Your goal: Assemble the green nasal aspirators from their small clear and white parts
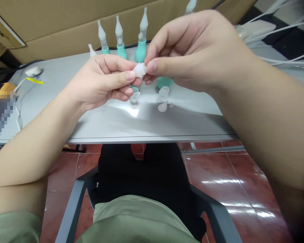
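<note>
My left hand [107, 79] pinches a small white translucent nozzle piece [140, 70] between thumb and fingers. At its right end, the thumb and fingertips of my right hand [186, 55] close on the same piece. Whether a second small part sits in the right fingertips I cannot make out. Below the hands, a clear plastic cup-like part [134, 96] stands on the table. Several thin clear discs and flaps [163, 94] lie to its right, beside a partly hidden green bulb [164, 82].
Several green-bulbed nasal aspirators [141, 50] with white tips stand at the back against a cardboard box [66, 20]. A white plug [32, 71] with a yellow-tagged cable lies on the left of the grey table [103, 126]. White cables [281, 37] run at the right.
</note>
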